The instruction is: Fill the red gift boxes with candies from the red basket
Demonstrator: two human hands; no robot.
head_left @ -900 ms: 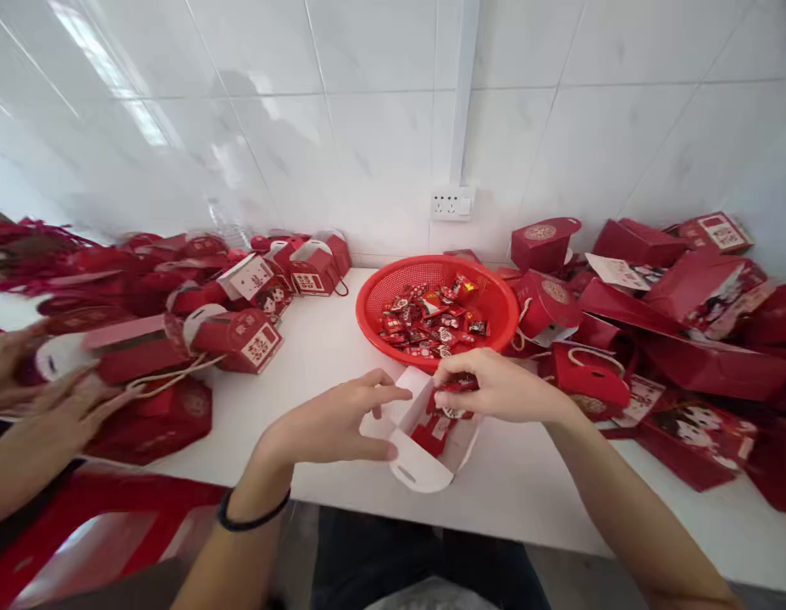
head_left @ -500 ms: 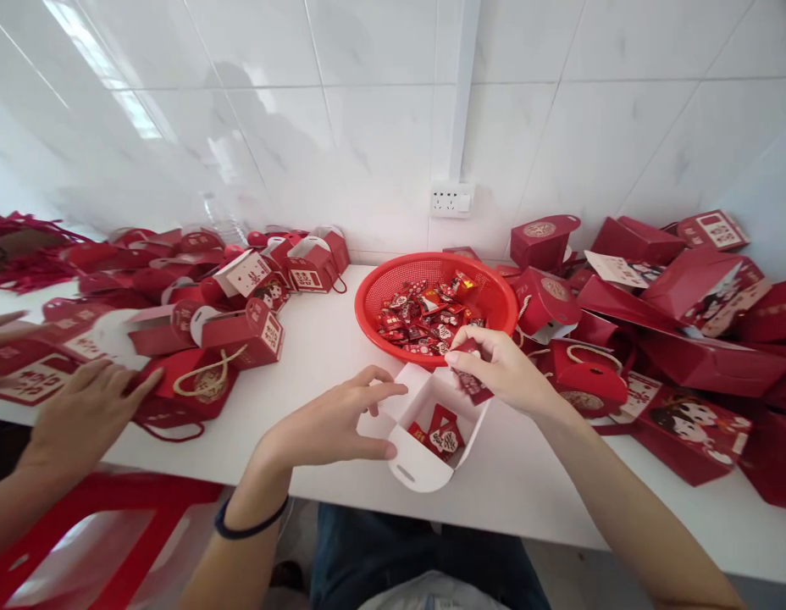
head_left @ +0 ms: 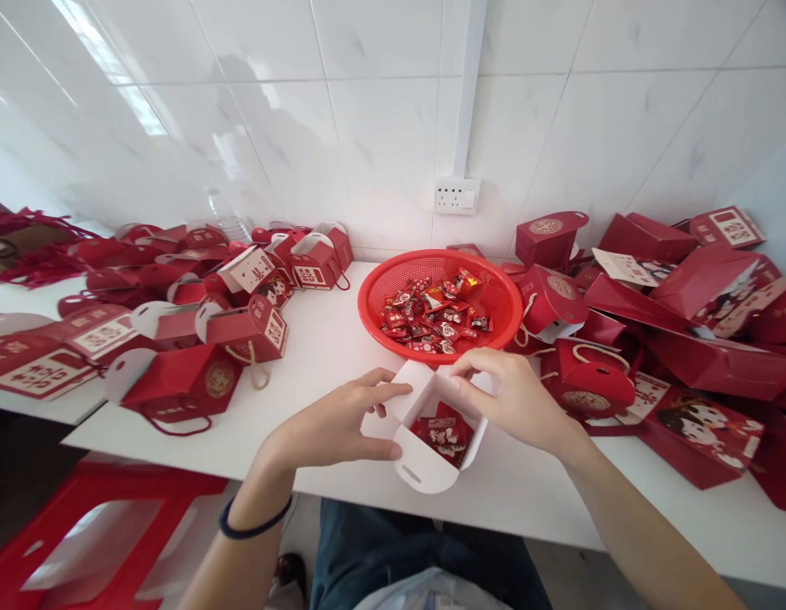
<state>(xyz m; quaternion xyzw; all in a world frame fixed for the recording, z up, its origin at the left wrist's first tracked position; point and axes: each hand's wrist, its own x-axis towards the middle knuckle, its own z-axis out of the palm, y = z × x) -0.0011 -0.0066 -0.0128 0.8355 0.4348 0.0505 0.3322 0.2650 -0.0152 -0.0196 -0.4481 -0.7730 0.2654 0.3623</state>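
Observation:
A small candy box (head_left: 426, 462) stands with its white inside facing up and its flaps spread on the white table. Red-wrapped candies (head_left: 448, 434) lie in it. My left hand (head_left: 342, 419) is at the box's left side, thumb and fingers apart, thumb tip by the front flap and index finger by the left flap. Over the back right edge is my right hand (head_left: 511, 394), with thumb and index finger slightly apart above the opening and no candy visible in them. Right behind the box sits a red plastic basket (head_left: 366, 313), holding many wrapped candies.
Many red gift boxes (head_left: 183, 381) with cord handles crowd the left of the table. More red boxes (head_left: 704, 432) are heaped on the right. A wall socket (head_left: 456, 196) is above the basket. A red stool (head_left: 113, 542) stands below the table's front left edge.
A candy that was between my right fingers now lies in the box. My left hand has barely moved. Another person's hands have left the boxes at the left, and one box there has shifted.

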